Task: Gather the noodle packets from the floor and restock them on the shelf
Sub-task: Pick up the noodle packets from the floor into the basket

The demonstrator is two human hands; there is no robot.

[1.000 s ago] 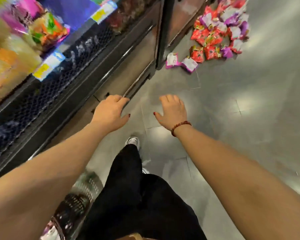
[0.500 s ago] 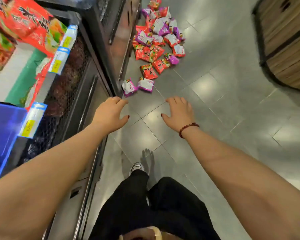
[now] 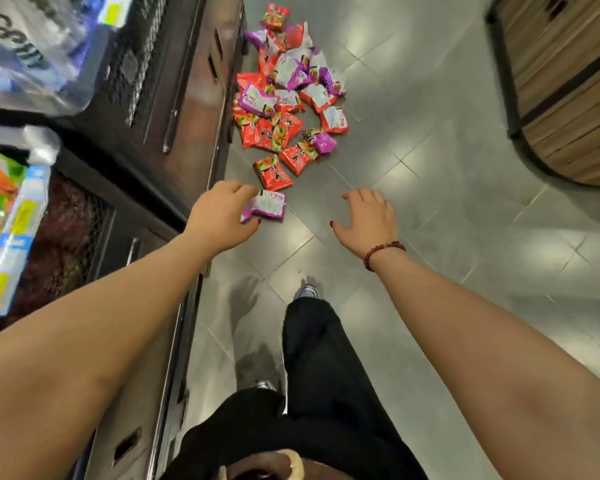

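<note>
The 2 hands have neared the noodle packets (image 3: 267, 133) — left hand (image 3: 222, 216) loosely curled, right hand (image 3: 369, 220) spread, each empty.

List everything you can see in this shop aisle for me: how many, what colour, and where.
noodle packets: well over a dozen, red-orange and purple-white, piled on the floor by the shelf base
nearest packet: one, purple-white, on the floor, partly behind the left hand
shelf: one, dark, mesh panels, along the left
shelf goods: blurred, orange-green, far left
price tags: at least three, yellow-blue, shelf edges
wooden display: one, tan slats, upper right
floor: grey tiles
trousers: black, bottom centre
bracelet: one, red-brown beads, right wrist
left hand: empty, stretched forward
right hand: empty, fingers spread
</note>
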